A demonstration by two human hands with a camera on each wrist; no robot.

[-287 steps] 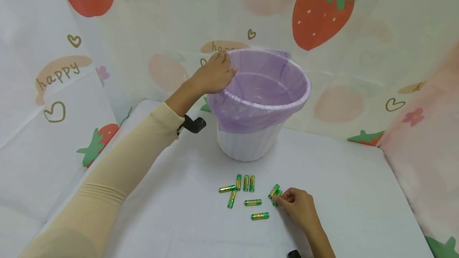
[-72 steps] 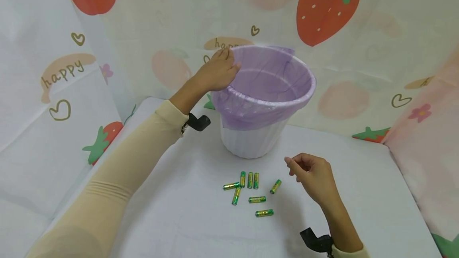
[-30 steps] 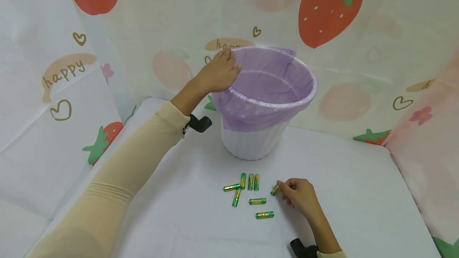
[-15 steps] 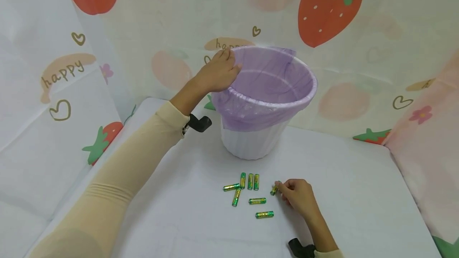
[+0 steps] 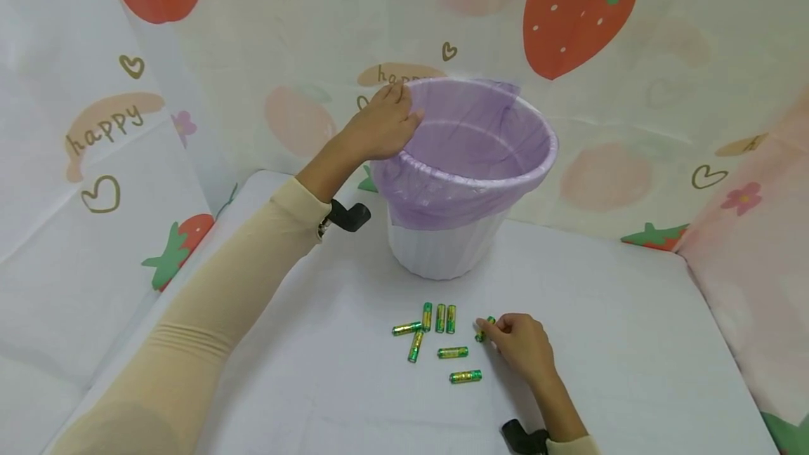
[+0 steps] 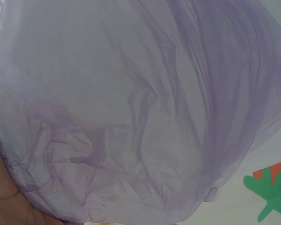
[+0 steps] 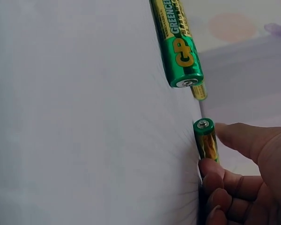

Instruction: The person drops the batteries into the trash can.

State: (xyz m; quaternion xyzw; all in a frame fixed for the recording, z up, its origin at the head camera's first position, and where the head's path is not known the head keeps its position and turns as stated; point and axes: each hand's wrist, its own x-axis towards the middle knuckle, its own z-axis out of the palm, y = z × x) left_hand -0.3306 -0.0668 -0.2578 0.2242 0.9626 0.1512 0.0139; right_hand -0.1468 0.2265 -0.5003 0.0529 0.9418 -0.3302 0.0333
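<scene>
My left hand [image 5: 387, 121] grips the left rim of a white trash bin [image 5: 439, 255] lined with a purple bag [image 5: 442, 202]. In the left wrist view the liner [image 6: 145, 140] fills most of the picture, and part of that hand [image 6: 11, 204] shows at the rim. On the table, my right hand [image 5: 521, 346] pinches a green and gold battery [image 5: 481, 335] between thumb and fingers. The right wrist view shows this battery [image 7: 207, 143] with the thumb on one side and curled fingers [image 7: 213, 183] on the other.
Several more batteries lie to the left, among them one lying crosswise [image 5: 453, 352] and the nearest one [image 5: 465, 376]. A white cloth [image 5: 600, 314] covers the table. Strawberry-printed curtains [image 5: 600, 111] hang behind and at the sides.
One of two batteries at the right is gone from the table since the earliest frame. My right hand has come down to the other, its thumb now across it. My left hand stays put.
</scene>
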